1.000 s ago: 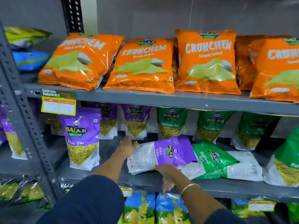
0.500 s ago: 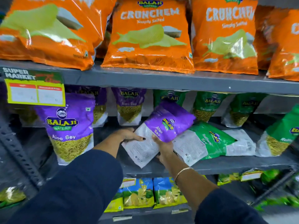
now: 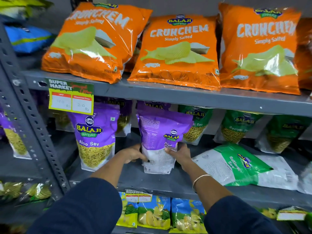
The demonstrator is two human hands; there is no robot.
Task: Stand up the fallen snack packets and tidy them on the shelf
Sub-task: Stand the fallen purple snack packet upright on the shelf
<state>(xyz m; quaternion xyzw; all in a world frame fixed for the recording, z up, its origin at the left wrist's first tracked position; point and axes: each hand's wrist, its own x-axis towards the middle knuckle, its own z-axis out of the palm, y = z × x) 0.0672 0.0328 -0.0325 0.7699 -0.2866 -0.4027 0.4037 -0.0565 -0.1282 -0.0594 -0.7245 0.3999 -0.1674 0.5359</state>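
A purple Aloo Sev packet [image 3: 160,141] stands upright on the grey middle shelf [image 3: 168,183], its printed back side partly towards me. My left hand [image 3: 133,154] grips its lower left edge and my right hand [image 3: 179,153] grips its lower right edge. To its left another purple Aloo Sev packet [image 3: 95,137] stands upright. To its right a green Ratlami Sev packet [image 3: 236,164] lies flat on the shelf, with a further white-backed packet [image 3: 278,174] flat beneath or behind it.
Behind, purple and green packets stand in a row, such as a green one [image 3: 238,129]. Orange Crunchem bags [image 3: 175,51] fill the shelf above. A price tag [image 3: 70,97] hangs from that shelf's edge. A perforated upright [image 3: 33,125] stands left. Blue-yellow packets [image 3: 153,211] sit below.
The purple packet went from lying flat, to tilted in both hands, to standing upright on the shelf. Both hands now hold its lower edges. The camera moved closer.
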